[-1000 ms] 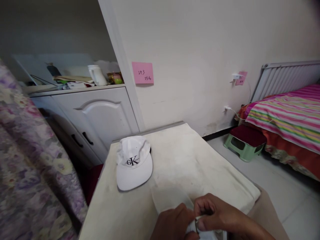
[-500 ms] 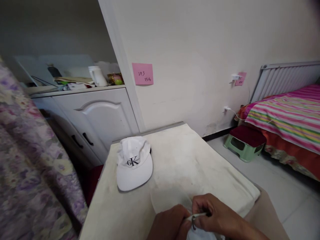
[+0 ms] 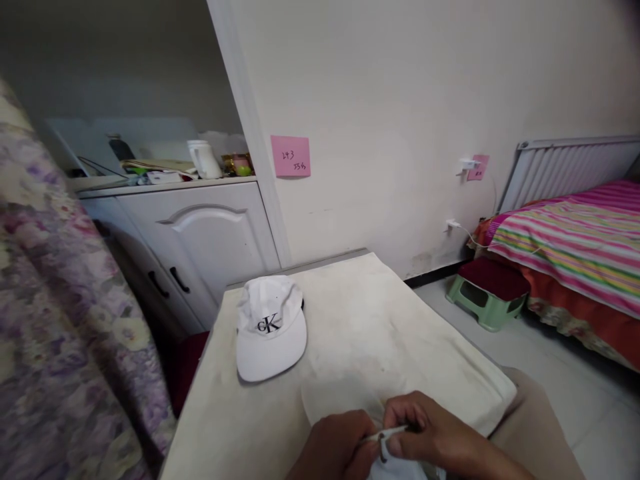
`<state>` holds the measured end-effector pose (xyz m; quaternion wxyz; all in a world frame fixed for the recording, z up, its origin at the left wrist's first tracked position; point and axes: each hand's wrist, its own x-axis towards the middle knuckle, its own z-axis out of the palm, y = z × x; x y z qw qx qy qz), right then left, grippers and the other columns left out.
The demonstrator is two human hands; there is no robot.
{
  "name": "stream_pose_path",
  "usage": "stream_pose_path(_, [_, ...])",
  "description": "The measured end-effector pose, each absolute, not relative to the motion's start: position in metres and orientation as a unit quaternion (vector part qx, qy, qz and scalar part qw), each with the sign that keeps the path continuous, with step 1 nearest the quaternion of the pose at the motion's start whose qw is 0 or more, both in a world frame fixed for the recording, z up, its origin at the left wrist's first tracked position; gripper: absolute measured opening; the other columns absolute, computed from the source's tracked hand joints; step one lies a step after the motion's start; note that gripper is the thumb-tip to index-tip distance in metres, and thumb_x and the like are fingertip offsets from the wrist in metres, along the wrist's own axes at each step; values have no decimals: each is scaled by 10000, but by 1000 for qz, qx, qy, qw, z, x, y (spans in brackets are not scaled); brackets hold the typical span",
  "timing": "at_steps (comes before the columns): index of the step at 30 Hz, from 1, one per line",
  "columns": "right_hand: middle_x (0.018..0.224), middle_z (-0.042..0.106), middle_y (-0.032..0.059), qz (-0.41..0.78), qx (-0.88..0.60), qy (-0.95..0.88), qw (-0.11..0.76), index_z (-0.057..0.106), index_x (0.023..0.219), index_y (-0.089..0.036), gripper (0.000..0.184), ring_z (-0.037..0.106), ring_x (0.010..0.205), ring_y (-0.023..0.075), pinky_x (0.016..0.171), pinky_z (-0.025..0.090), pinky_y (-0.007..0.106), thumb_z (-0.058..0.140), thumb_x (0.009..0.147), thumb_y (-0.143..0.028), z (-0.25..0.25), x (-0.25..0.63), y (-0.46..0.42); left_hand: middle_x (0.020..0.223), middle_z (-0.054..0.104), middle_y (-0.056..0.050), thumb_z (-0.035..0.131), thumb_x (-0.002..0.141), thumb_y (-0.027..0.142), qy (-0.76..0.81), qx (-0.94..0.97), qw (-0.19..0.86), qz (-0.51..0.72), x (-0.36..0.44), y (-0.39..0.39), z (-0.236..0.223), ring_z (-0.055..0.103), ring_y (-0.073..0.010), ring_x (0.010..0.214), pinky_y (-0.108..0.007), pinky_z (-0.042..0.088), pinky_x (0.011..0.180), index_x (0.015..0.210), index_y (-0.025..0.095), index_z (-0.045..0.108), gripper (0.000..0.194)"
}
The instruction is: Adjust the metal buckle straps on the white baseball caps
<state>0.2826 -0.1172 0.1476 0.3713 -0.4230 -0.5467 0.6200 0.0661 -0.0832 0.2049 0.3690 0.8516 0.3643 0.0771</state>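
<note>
At the table's near edge, a second pale cap (image 3: 333, 399) lies with its rounded brim pointing away from me. My left hand (image 3: 340, 443) pinches one side of its back strap. Opposite it, my right hand (image 3: 425, 430) is closed on the strap, thumb and fingers pressed beside a small dark metal buckle (image 3: 383, 448). The fingers and the picture's lower edge hide most of this cap. Beyond my hands to the left sits a white baseball cap (image 3: 270, 330) with black letters on its front, brim toward me and touched by neither hand.
A cream cloth covers the table (image 3: 350, 313). A floral curtain (image 3: 65, 320) hangs at left beside a white cabinet (image 3: 210, 233) holding a white jug (image 3: 204, 160). On the right stand a green stool (image 3: 487, 293) and a bed (image 3: 590, 227) with a striped cover.
My view has tilted up slightly, so the room appears a little lower. Both hands keep their hold at the strap and buckle, with only slight finger movement.
</note>
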Motion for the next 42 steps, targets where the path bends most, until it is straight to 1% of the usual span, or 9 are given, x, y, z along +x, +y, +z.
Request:
stream_pose_path(5, [602, 477, -66, 601, -444, -554, 366, 652, 730, -163, 205, 381, 586, 96, 529, 259, 230, 756, 728, -339, 147, 278, -116, 786, 649, -8, 510, 915, 453, 371, 839, 391, 75, 73, -82, 197, 545, -179, 729, -270, 363, 625, 780, 205, 557, 286])
stream_pose_path(11, [638, 480, -50, 632, -400, -564, 351, 645, 779, -150, 353, 395, 599, 98, 548, 272, 236, 689, 823, -497, 150, 291, -113, 636, 463, 47, 529, 894, 401, 368, 800, 464, 96, 75, -78, 192, 405, -133, 621, -262, 284, 555, 705, 197, 535, 278])
stream_pose_path(17, [614, 464, -65, 629, -420, -559, 341, 634, 756, -156, 225, 367, 580, 87, 515, 237, 233, 769, 722, -333, 151, 299, -113, 621, 382, 68, 544, 875, 360, 360, 789, 493, 70, 71, -75, 193, 360, -116, 593, -263, 242, 522, 698, 204, 473, 246])
stream_pose_path(24, [605, 473, -65, 622, -445, -554, 327, 638, 744, -161, 122, 381, 574, 90, 508, 228, 239, 704, 686, -245, 147, 293, -114, 812, 551, 13, 545, 837, 287, 399, 816, 418, 26, 71, -81, 209, 528, -175, 779, -270, 367, 651, 748, 214, 554, 115])
stream_pose_path(26, [605, 472, -67, 619, -447, -558, 324, 635, 736, -160, 110, 383, 575, 88, 512, 234, 240, 698, 677, -230, 148, 291, -114, 800, 567, 13, 566, 832, 313, 391, 822, 414, 28, 72, -83, 208, 531, -184, 778, -278, 368, 663, 761, 220, 565, 117])
stream_pose_path(32, [627, 488, -64, 609, -454, -564, 324, 638, 745, -163, 109, 396, 591, 91, 519, 243, 239, 694, 675, -225, 154, 290, -115, 672, 434, 40, 507, 894, 435, 349, 814, 460, 61, 74, -81, 197, 409, -147, 652, -270, 296, 577, 690, 211, 499, 303])
stream_pose_path(35, [627, 483, -64, 607, -457, -563, 326, 640, 737, -160, 103, 393, 588, 89, 519, 243, 239, 702, 673, -211, 154, 290, -117, 654, 387, 51, 521, 876, 478, 341, 796, 497, 48, 74, -80, 199, 359, -135, 613, -273, 264, 545, 700, 213, 512, 318])
stream_pose_path(38, [633, 492, -62, 608, -461, -560, 324, 641, 746, -161, 111, 403, 597, 94, 525, 261, 236, 709, 669, -204, 149, 289, -118, 662, 393, 56, 533, 858, 448, 351, 795, 494, 37, 76, -80, 205, 348, -128, 604, -277, 257, 548, 698, 215, 510, 283])
stream_pose_path(42, [640, 499, -63, 590, -467, -570, 330, 659, 759, -161, 97, 417, 611, 95, 534, 287, 224, 715, 680, -169, 141, 291, -117, 598, 352, 68, 544, 829, 360, 368, 801, 472, 31, 79, -80, 207, 326, -122, 586, -285, 209, 529, 650, 224, 415, 260])
